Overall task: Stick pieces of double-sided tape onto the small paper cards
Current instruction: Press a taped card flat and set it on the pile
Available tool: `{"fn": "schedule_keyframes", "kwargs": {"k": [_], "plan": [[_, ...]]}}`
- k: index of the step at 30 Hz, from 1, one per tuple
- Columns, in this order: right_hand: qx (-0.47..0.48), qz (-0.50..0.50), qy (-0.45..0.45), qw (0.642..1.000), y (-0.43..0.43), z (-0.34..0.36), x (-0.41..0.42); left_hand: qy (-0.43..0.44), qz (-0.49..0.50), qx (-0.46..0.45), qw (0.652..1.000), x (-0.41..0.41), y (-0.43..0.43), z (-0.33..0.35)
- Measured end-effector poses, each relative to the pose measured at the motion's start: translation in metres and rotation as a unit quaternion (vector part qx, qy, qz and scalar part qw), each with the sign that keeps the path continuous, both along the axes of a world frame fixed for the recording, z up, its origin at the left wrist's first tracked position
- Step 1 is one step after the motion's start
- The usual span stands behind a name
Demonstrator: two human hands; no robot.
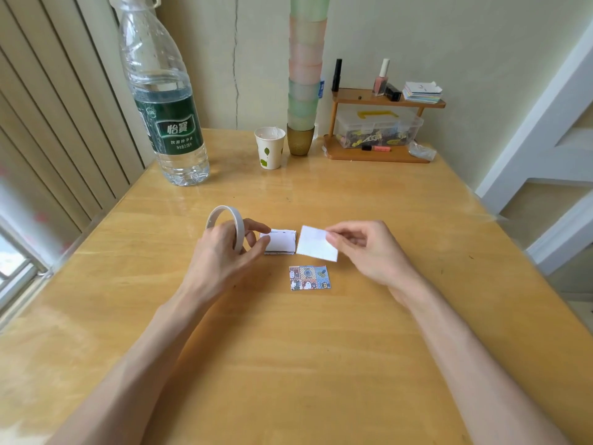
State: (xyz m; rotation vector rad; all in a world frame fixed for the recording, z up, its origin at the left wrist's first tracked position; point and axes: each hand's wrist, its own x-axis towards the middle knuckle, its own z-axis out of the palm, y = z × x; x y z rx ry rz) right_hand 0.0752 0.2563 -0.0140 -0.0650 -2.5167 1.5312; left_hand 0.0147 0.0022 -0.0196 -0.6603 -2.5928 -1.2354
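Left hand (221, 248) grips the roll of double-sided tape (226, 224) upright, fingers curled through its ring, likely keeping the free end ready. Right hand (362, 248) pinches a white card (316, 244) by its edge, lifted blank side up just beside the card stack (280, 241). A printed card (309, 277) lies nearer on the table (321, 364).

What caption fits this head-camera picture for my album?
Left hand grips the tape roll; right hand pinches a white paper card.

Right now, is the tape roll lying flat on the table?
No, the left hand holds the tape roll upright on its edge.
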Motion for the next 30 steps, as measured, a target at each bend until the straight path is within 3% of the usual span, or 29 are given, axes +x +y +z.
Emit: {"fn": "schedule_keyframes", "kwargs": {"k": [5,30], "plan": [[-0.022,0.029,-0.065,0.997,-0.001,-0.014,0.009,0.001,-0.008,-0.012,1.000,0.000,0.000,-0.003],[0.068,0.026,-0.094,0.993,-0.011,-0.018,0.004,-0.013,-0.074,-0.065,0.995,-0.001,0.000,-0.012]]}}
